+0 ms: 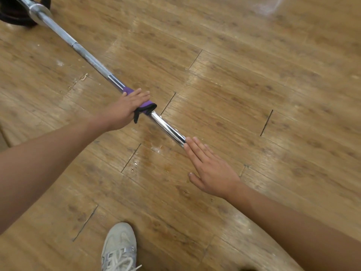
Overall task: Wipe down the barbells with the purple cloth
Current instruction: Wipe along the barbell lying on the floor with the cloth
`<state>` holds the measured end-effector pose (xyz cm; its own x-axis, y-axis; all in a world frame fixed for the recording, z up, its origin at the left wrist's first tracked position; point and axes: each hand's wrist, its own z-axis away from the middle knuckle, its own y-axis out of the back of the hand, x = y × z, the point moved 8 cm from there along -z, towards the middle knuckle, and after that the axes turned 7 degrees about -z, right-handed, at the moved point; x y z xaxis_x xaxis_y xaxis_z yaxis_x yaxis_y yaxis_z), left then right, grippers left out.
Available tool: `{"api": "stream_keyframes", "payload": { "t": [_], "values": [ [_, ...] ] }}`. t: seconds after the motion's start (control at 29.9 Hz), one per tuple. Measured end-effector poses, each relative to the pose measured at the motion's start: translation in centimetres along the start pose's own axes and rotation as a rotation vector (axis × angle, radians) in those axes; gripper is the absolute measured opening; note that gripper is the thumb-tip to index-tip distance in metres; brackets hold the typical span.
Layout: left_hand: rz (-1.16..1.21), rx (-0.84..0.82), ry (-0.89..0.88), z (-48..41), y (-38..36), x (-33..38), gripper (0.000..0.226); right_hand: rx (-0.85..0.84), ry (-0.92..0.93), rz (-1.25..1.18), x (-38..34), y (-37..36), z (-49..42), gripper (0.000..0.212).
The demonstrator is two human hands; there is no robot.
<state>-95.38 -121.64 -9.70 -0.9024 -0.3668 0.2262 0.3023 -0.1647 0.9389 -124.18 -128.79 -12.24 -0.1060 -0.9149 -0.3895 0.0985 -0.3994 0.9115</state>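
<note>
Barbell (93, 62) runs diagonally across the wooden floor (254, 75), from the upper left corner down toward the middle of the view, chrome shaft, duller knurled stretch further up. At its far end you see the collar (39, 11) and behind it a black plate (11, 14), partly cut off by the frame edge. Purple cloth (147, 107) is wrapped round the shaft about midway along the visible length, with a black edge hanging off the near side. Your left hand (125, 108) grips the cloth, fingers curled over the top of it and the bar, so the cloth sits between palm and steel. Your right hand (211, 169) is flat and spread, holding nothing, fingers (192, 147) straight and together, thumb out to the side. The fingertips meet the shaft where it goes out of sight under the hand; actual contact can't be told. Both forearms are bare and reach in from the lower corners. One light grey laced shoe (119, 249) stands on the floor at the bottom edge, well apart from the bar.
</note>
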Motion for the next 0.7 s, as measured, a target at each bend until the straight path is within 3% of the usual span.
{"api": "stream_keyframes", "payload": {
  "t": [0.17,0.7],
  "values": [
    [-0.011,0.013,0.095,-1.0,0.8,-0.9,0.072,-0.003,-0.007,0.036,0.6,0.0,0.0,0.079],
    [-0.03,0.041,0.064,-2.2,0.2,1.7,0.073,0.015,-0.001,0.044,2.4,0.8,-0.3,0.079]
  ]
}}
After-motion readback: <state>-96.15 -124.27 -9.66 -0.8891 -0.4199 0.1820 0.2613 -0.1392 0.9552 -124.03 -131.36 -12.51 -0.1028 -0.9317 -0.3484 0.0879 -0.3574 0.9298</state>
